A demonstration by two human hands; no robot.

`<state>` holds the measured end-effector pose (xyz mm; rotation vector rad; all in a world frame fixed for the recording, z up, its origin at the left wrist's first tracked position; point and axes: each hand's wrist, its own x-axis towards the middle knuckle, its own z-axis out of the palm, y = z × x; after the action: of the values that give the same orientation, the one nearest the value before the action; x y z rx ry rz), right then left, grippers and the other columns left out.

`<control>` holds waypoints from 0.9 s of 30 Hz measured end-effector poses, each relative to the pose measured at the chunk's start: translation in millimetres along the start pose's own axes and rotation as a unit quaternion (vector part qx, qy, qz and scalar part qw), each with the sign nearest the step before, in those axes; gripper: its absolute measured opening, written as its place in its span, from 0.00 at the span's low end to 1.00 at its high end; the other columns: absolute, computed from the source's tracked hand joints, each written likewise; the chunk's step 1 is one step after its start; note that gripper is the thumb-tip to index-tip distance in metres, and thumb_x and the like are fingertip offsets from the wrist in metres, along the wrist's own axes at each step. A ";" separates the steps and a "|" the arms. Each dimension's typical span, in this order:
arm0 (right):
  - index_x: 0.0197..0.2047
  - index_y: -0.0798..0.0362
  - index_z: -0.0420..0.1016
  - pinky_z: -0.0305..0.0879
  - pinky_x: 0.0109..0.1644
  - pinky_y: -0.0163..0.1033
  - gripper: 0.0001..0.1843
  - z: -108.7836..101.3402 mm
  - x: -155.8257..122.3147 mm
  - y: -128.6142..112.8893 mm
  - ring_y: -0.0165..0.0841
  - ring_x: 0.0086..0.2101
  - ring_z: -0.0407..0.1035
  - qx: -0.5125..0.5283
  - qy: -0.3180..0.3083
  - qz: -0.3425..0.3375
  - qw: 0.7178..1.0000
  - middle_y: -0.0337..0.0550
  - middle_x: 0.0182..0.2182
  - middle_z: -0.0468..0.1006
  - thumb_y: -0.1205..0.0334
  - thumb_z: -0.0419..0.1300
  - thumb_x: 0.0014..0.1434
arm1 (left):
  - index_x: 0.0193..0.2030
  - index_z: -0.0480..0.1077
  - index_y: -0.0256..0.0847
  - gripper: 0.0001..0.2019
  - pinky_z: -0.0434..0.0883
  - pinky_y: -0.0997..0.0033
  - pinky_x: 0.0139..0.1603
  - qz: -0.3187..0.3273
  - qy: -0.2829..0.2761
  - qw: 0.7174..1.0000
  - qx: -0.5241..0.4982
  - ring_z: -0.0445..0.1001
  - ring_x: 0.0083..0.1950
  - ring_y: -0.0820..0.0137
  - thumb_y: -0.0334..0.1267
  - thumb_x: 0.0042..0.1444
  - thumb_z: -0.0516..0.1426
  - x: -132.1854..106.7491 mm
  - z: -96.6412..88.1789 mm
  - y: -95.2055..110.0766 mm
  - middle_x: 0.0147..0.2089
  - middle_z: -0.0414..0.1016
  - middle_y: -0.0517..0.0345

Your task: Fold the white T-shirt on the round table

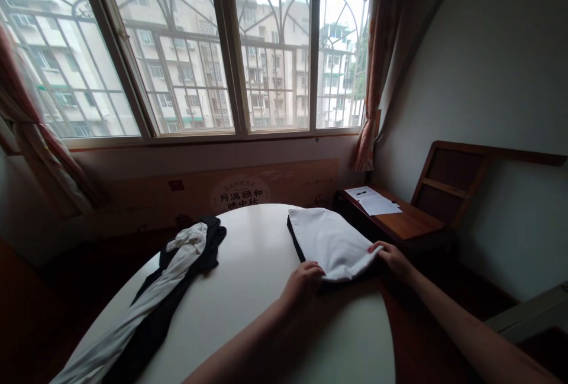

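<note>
A folded white garment (331,241) lies on the right side of a round white table (248,289), with a dark layer showing under its left edge. My left hand (304,280) rests at the garment's near left corner, fingers curled onto the cloth. My right hand (390,257) holds the near right corner at the table's edge, fingers closed on the fabric. To the left, a loose white garment (177,260) lies draped over a black one (171,307).
A low wooden desk (399,221) with white papers (373,200) and a pen stands at the right by the wall. A wooden frame (457,183) leans on the wall. A wide barred window (199,47) with curtains and a printed cardboard panel (239,192) lie beyond the table.
</note>
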<state>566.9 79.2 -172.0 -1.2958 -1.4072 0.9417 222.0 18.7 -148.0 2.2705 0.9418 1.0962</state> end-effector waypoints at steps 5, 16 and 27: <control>0.29 0.49 0.81 0.64 0.61 0.49 0.12 -3.0 -6.9 7.8 0.46 0.49 0.76 -0.076 -0.039 0.000 0.996 0.45 0.41 0.85 0.62 0.58 0.41 | 0.38 0.80 0.41 0.13 0.71 0.67 0.53 -0.007 -0.064 0.997 0.040 0.78 0.48 0.63 0.24 0.54 0.55 -10.4 4.7 -4.8 0.43 0.82 0.52; 0.56 0.51 0.79 0.53 0.71 0.51 0.25 24.0 51.9 -56.9 0.45 0.62 0.66 -0.232 0.000 -0.117 0.966 0.49 0.61 0.75 0.58 0.57 0.55 | 0.70 0.63 0.41 0.34 0.53 0.44 0.73 0.039 -0.200 0.955 0.215 0.60 0.72 0.47 0.49 0.58 0.62 12.0 0.6 16.6 0.71 0.62 0.39; 0.75 0.35 0.49 0.30 0.70 0.69 0.33 149.5 56.8 -25.0 0.50 0.73 0.37 -0.513 -0.166 -0.056 0.841 0.41 0.76 0.46 0.41 0.42 0.69 | 0.75 0.54 0.42 0.36 0.46 0.41 0.74 0.003 -0.267 0.941 0.207 0.45 0.77 0.46 0.58 0.66 0.52 -6.0 19.0 -18.6 0.77 0.48 0.38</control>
<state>417.8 142.1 -174.5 -1.8119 -2.4036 0.2723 227.5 24.8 -174.0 2.6945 0.9910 0.2451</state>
